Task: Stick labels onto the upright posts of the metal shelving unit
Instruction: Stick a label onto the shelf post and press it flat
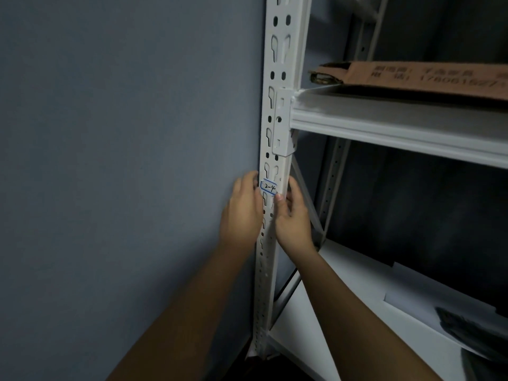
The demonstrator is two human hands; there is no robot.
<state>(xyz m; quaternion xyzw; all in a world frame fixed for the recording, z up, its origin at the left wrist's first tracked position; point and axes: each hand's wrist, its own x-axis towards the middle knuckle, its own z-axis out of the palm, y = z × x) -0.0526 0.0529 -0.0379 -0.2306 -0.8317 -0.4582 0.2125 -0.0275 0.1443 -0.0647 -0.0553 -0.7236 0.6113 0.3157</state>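
Label: small white sticker with blue border, marked "2-4", sits on the white perforated metal post below the shelf beam.
Left hand: my fingers curl around the post's left edge beside it.
Right hand: my thumb presses just below it, fingers wrapping the post's right side.

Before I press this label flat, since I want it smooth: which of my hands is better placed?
Probably the right hand: its thumb tip sits on the post face just below the label. The left hand wraps the post's wall-side edge, fingers off the label.
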